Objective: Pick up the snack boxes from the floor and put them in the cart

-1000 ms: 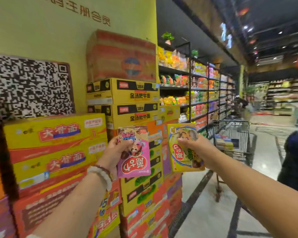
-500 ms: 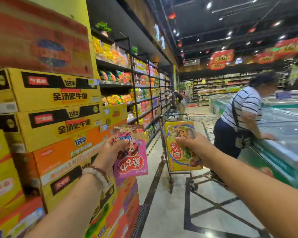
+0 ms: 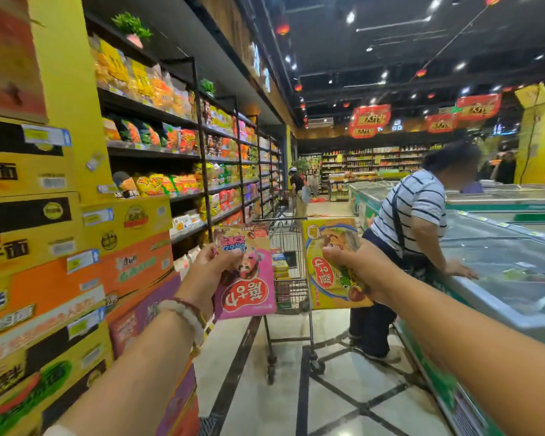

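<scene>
My left hand [image 3: 208,272] grips a pink snack box [image 3: 249,287] by its left edge, held upright at chest height. A yellow snack box [image 3: 324,243] is held the same way in my right hand [image 3: 356,269], a little to the right. Between and behind the two boxes stands a wire shopping cart [image 3: 288,247] in the aisle, with several small boxes lying inside it. Both boxes are in front of the cart, short of its basket.
Stacked noodle cartons [image 3: 60,262] line the left side, with snack shelves [image 3: 183,171] beyond. A person in a striped shirt [image 3: 409,215] leans on a chest freezer [image 3: 510,272] on the right, close to the cart. Tiled floor [image 3: 343,398] runs between.
The view has swung right, from the carton wall toward the aisle. The cart now sits straight ahead and closer. Both hands still hold their boxes at the same height.
</scene>
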`<state>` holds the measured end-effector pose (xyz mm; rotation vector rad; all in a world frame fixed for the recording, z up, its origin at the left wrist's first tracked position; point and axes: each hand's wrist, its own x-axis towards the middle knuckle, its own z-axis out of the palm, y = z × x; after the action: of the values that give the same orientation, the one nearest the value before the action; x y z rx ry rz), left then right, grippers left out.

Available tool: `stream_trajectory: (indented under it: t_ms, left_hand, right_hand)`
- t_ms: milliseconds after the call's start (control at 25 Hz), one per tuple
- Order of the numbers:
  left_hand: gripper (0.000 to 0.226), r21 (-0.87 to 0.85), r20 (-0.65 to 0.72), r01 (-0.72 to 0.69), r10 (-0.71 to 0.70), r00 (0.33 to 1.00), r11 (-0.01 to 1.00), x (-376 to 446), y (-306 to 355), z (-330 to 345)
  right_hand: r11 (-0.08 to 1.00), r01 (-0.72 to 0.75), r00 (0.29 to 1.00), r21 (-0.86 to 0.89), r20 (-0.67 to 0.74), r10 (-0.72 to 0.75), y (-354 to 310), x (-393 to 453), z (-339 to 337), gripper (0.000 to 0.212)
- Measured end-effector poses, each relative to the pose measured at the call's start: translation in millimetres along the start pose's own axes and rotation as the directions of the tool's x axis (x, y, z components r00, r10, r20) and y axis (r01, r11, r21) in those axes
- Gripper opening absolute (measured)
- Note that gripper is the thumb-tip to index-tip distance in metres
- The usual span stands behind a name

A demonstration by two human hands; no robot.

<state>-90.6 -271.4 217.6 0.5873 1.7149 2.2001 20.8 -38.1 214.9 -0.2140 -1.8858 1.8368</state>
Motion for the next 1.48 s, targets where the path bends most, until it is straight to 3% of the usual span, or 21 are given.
stream_trajectory:
  t_ms: [240, 720, 1000, 1320, 1480]
  left_hand:
    - [0.063, -0.004, 0.011, 0.068, -0.068, 0.998, 0.998, 112.6, -39.3, 2.6]
    - [0.047, -0.021, 0.093, 0.079, -0.077, 0.993, 0.997, 351.2, -60.8, -6.4]
    - [0.012, -0.045, 0.109, 0.097, -0.091, 0.990, 0.994, 461.6, -97.9, -3.0]
    - [0.016, -0.085, 0.032, 0.090, -0.087, 0.996, 0.992, 633.9, -139.5, 32.0]
    - [0.042, -0.076, 0.005, 0.060, -0.060, 0.998, 0.995, 708.6, -162.6, 28.9]
  right_hand:
    - [0.999, -0.044, 0.999, -0.017, -0.012, 0.044, 38.9, 96.6, -18.1, 0.047]
    - [1.000, -0.007, 0.999, -0.016, -0.047, 0.006, 82.9, 321.1, 2.6, 0.041]
    - [0.997, -0.046, 0.998, -0.055, -0.035, 0.044, 129.4, 437.5, -12.7, 0.033]
    - [0.992, -0.073, 0.997, -0.098, 0.029, 0.077, 183.9, 603.7, -67.8, 0.017]
    - [0.992, -0.082, 0.994, -0.100, 0.066, 0.089, 215.5, 685.1, -83.1, 0.029]
